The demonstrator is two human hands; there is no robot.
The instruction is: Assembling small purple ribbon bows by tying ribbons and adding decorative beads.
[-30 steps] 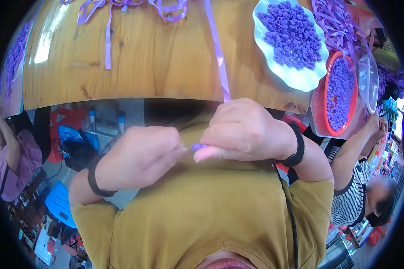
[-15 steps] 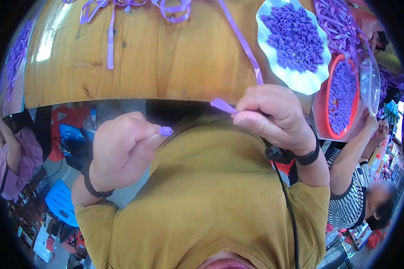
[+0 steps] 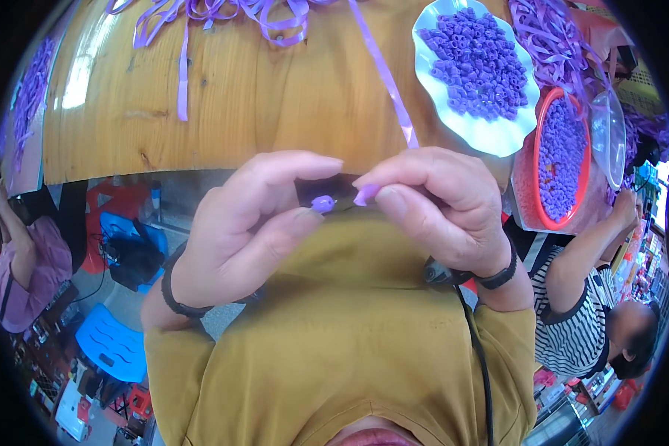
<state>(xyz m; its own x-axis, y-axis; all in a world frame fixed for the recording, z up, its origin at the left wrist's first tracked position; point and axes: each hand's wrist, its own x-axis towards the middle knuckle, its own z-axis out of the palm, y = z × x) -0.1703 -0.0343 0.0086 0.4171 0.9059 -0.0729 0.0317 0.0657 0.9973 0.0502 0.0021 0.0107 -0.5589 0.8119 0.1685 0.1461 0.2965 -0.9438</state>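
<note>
Pinching the short end of a flat, glossy purple ribbon in my right hand, I hold it near a small purple bead-like roll at the thumb tip of my left hand. My left forefinger stands apart from that thumb; I cannot tell whether hidden fingers grip the roll. The ribbon runs over the polished wooden counter, where a scalloped white dish holds many purple rolls.
</note>
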